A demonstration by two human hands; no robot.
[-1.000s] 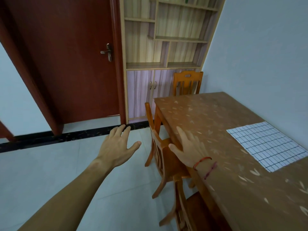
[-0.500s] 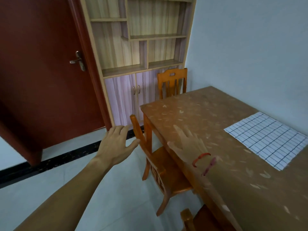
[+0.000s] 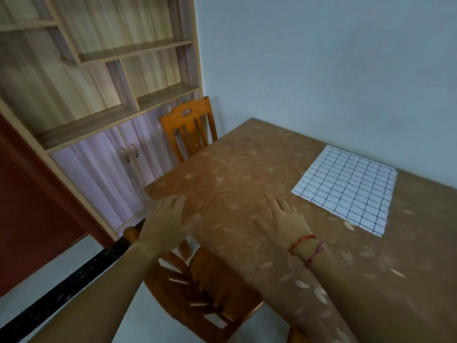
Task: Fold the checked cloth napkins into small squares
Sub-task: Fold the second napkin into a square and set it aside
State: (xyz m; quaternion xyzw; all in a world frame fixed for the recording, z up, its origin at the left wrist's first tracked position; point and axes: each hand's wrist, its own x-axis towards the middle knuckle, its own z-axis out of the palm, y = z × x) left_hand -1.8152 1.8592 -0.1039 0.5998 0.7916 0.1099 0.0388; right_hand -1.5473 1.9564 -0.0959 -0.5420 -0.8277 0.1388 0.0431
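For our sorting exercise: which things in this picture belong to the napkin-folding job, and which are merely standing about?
Job: checked napkin, flat and unfolded on the table; left hand and right hand, both open, neither touching it.
Standing about: far chair; near chair; shelf cabinet; red door.

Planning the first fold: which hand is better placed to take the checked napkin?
Right hand, likely. It is open over the table, nearer the checked napkin, which lies flat. The left hand is open at the table's opposite edge, farther away.
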